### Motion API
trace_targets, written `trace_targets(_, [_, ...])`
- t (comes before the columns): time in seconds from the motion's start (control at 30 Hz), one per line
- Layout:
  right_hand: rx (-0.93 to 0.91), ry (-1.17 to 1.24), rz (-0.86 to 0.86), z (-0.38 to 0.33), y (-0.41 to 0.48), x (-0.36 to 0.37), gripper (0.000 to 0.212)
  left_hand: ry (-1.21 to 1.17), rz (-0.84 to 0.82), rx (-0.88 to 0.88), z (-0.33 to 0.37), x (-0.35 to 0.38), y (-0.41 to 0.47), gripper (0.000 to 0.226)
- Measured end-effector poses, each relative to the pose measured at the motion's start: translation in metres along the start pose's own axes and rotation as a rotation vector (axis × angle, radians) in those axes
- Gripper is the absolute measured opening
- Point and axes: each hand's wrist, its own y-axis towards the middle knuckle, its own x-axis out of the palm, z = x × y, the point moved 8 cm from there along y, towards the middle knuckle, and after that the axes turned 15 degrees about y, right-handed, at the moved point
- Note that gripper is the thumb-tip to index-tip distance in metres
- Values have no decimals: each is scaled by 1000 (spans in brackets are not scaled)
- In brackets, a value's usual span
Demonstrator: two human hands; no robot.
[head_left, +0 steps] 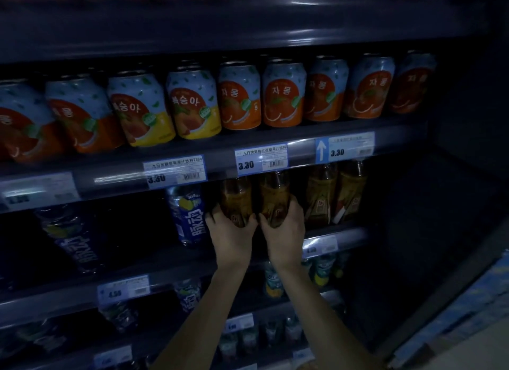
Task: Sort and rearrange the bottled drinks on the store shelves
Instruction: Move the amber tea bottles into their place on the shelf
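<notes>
My left hand [230,232] grips the base of an amber tea bottle [236,199] on the middle shelf. My right hand [285,228] grips the base of a second amber tea bottle [274,196] right beside it. Both bottles stand close together, their tops hidden behind the price rail. Two more tea bottles with yellow labels [334,196] stand to the right. A blue drink bottle [187,214] stands just left of my left hand.
A row of fruit juice cans [239,97] fills the shelf above, over a rail of price tags [260,160]. Another blue bottle [73,237] leans in the dark at left. Lower shelves hold more bottles [272,281]. The shelf's dark side wall [440,218] is at right.
</notes>
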Motion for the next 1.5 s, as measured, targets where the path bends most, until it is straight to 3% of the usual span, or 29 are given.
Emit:
trace_targets(0.1, [5, -56, 59, -3, -5, -4, 79, 1, -4, 26, -1, -4, -2, 81])
trace_targets(0.27, [-15, -172, 82, -13, -4, -7, 73, 21, -10, 15, -3, -5, -4, 70])
trace_targets(0.9, [13, -148, 56, -8, 1, -21, 69, 36, -7, 72, 7, 5, -10, 68])
trace_targets(1.17, [-28, -297, 88, -12, 0, -25, 67, 33, -8, 77, 10, 6, -12, 70])
trace_targets(1.5, [41, -183, 120, -3, -13, -27, 66, -28, -94, 0, -4, 0, -12, 80])
